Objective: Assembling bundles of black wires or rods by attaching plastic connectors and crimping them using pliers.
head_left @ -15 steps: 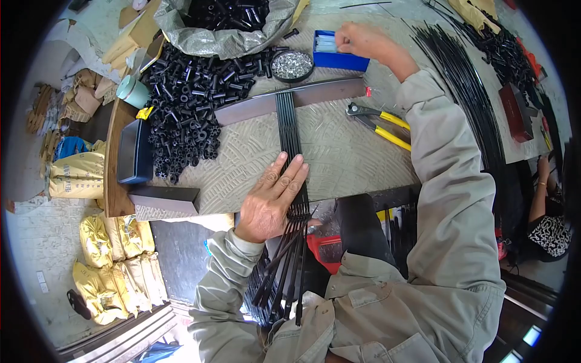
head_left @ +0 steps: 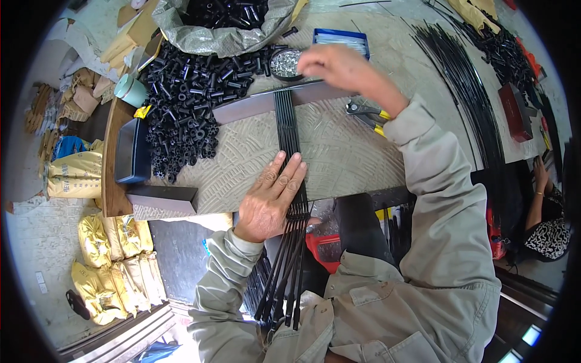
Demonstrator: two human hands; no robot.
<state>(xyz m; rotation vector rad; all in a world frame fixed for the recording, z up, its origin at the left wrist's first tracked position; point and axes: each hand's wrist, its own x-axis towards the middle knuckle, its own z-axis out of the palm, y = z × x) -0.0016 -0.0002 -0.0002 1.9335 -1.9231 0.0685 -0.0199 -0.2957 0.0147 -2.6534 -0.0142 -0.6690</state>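
Observation:
A row of thin black rods (head_left: 286, 121) runs from a long grey metal strip (head_left: 242, 106) standing on edge, across the patterned tabletop, and over its near edge. My left hand (head_left: 266, 202) lies on the rods with two fingers stretched along them; its thumb shows below, on the other side of them. The rods' thicker ends hang toward my lap. My right hand (head_left: 345, 65), fingers bent together, hovers beside a round black dish (head_left: 284, 77) of small shiny metal pieces. Anything in its fingertips is too small to make out. Behind it stands a blue box (head_left: 341, 32) of pale thin pieces.
Black tubular parts (head_left: 190, 85) are heaped at left, below an open woven sack (head_left: 212, 42). Yellow-handled cutters (head_left: 363, 111) lie under my right forearm. More long black rods (head_left: 463, 91) lie at right. A blue tray (head_left: 133, 151) and a dark block (head_left: 163, 198) edge the left side.
My right hand has left the blue box and moved left and nearer, to beside the dish of metal pieces. The left hand stays on the rods; their hanging ends have shifted slightly.

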